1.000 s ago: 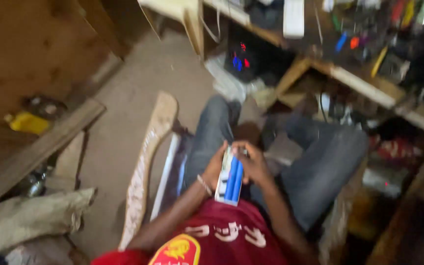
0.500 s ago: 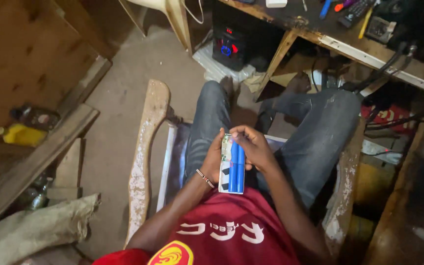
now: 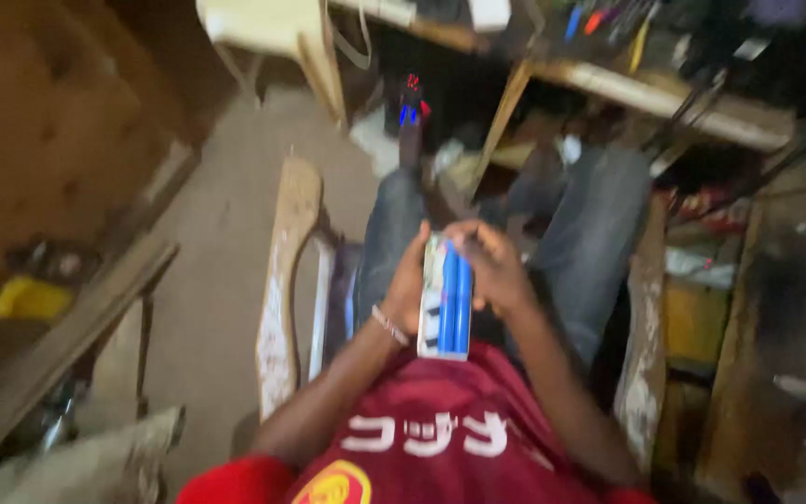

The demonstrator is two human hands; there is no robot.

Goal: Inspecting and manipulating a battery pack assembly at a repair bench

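Battery pack [image 3: 447, 297] of blue cylinders side by side, with a pale strip along its left edge, sits upright between our two hands, above our lap and just in front of the red shirt [image 3: 422, 429]. Our left hand [image 3: 409, 285] closes around the pack's left side, fingers curled behind it and the thumb near its top; a thin bracelet [image 3: 390, 326] rings that wrist. Our right hand [image 3: 492, 266] wraps the right side and the upper end, its fingers bent over the top of the cylinders. Both hands grip the pack, though blur hides exactly where each fingertip lands. Both forearms run in from the lower edge and meet at the pack, elbows out to the sides. Our legs in grey jeans [image 3: 599, 233] stretch ahead toward a cluttered wooden workbench [image 3: 664, 89]. A worn wooden plank [image 3: 284, 280] lies on the floor just beside our left leg.
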